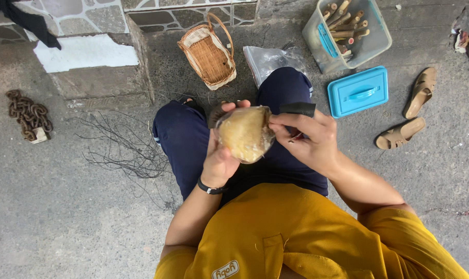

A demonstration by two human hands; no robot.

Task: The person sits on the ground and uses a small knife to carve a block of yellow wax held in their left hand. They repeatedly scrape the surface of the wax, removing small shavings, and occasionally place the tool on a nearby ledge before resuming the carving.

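On a concrete floor [64,222], a seated person's left hand [220,163] cups a rounded tan woven piece [246,133] above the lap, fingers wrapped around its back. The right hand [309,142] pinches its rim, fingers closed, a dark-handled tool [298,109] alongside. It looks light, stiff and springy, best gripped at the rim. A wicker basket [208,54] sits nearby.

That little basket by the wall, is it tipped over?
Yes. The small woven wicker basket lies on its side on the concrete ground, its handle pointing sideways. Nearby, the clear plastic tub of wooden tools sits open, its blue lid off beside it.
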